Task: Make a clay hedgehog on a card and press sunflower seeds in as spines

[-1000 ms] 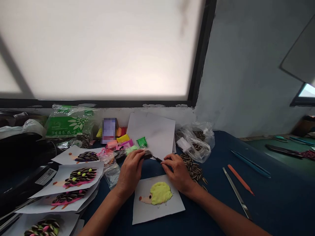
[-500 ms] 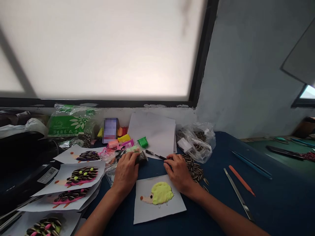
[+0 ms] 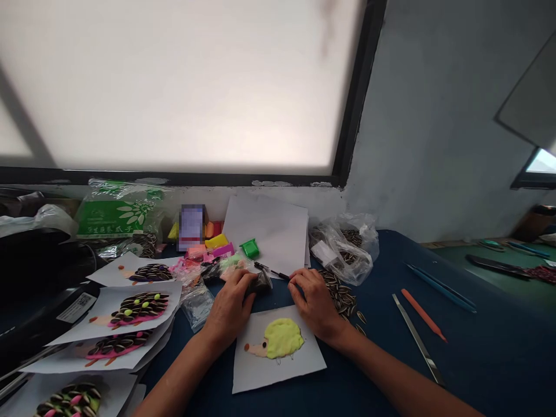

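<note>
My left hand (image 3: 234,301) is closed on a small dark packet (image 3: 261,284), which sticks out past the fingertips. My right hand (image 3: 315,301) has its fingers bent and drawn together by the end of a black pen (image 3: 273,270); whatever they may hold is hidden. Between my wrists lies a white paper card (image 3: 256,379) bearing a hedgehog with a yellow-green clay body (image 3: 284,339), a peach face and a brown nose. Its legs are only drawn lines. Striped sunflower seeds (image 3: 341,295) spread over the table beside my right hand.
Several seed-covered hedgehog cards (image 3: 139,307) overlap at the left. Colourful clay packets (image 3: 217,240), white paper (image 3: 269,226) and a clear bag of seeds (image 3: 347,249) stand at the back. Blue tweezers (image 3: 441,288), an orange tool (image 3: 423,314) and a metal blade (image 3: 417,339) lie right.
My left hand has shifted a little to the right, bringing the dark packet along. My right hand stays in nearly the same place. The view has turned slightly.
</note>
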The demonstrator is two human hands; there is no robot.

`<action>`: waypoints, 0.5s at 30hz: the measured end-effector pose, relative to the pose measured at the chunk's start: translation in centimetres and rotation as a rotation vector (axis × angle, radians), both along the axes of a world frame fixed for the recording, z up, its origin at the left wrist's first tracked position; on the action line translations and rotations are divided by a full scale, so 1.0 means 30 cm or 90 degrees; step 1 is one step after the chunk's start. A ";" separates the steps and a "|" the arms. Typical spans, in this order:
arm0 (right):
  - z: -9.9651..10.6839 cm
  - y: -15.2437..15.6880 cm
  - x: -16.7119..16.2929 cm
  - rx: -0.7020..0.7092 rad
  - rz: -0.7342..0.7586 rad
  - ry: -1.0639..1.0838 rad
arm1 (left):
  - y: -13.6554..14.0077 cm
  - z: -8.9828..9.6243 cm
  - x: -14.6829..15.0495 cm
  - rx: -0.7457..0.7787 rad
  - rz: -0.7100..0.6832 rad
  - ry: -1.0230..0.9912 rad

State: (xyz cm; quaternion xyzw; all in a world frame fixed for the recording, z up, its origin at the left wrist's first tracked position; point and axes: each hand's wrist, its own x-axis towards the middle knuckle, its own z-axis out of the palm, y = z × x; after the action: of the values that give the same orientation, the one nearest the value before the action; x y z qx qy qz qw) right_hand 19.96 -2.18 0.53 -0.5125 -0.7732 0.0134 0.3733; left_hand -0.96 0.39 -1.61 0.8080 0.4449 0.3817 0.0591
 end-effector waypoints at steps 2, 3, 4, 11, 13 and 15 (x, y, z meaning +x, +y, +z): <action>-0.001 -0.001 0.000 -0.009 0.000 -0.004 | 0.000 -0.001 0.000 -0.010 0.011 0.007; -0.001 -0.002 -0.001 -0.014 0.000 -0.007 | 0.000 -0.003 0.001 -0.012 0.014 0.010; -0.002 -0.003 -0.001 -0.018 0.001 -0.009 | 0.001 -0.005 0.003 -0.014 0.014 0.014; -0.009 -0.003 0.001 -0.018 0.012 -0.007 | 0.009 -0.011 0.001 0.036 0.063 0.004; -0.008 -0.002 0.001 -0.017 0.012 -0.008 | 0.004 0.002 -0.001 0.065 0.075 -0.029; -0.005 -0.003 0.000 -0.021 0.013 -0.014 | -0.006 0.019 0.000 0.080 0.067 -0.057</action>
State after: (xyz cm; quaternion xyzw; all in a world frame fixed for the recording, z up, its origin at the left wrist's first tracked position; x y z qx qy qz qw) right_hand 19.96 -2.26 0.36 -0.5109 -0.7819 0.0247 0.3563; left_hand -0.97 0.22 -1.03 0.7677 0.4588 0.4473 0.0082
